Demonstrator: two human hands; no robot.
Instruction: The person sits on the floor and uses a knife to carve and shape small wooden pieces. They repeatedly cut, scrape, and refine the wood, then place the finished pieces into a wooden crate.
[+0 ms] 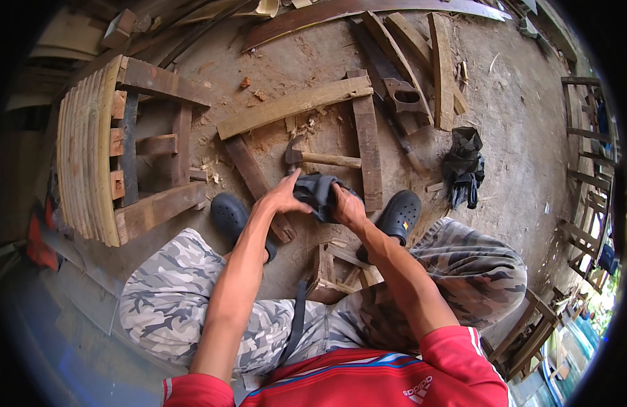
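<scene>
A crumpled black bag (pixel 318 192), seemingly plastic, is between my hands, above the ground and between my feet. My right hand (pixel 349 205) is closed on its right side, the fingers curled into it. At the bag's left side is my left hand (pixel 284 197), thumb and fingers spread apart; whether it touches the bag is hard to tell. Just beyond the hands lies a hammer (pixel 332 161) with a wooden handle, its head to the left. Wooden pieces surround it: a pale bar (pixel 293 106) across the far side and a darker bar (pixel 368 152) on the right.
A slatted wooden stool (pixel 90 152) lies on its side at left. At far right of the bars are a handsaw (pixel 405 98), a chisel-like tool (pixel 414 159), loose planks (pixel 441 74) and another black plastic bag (pixel 464 159). Wood offcuts (pixel 325 268) lie between my legs.
</scene>
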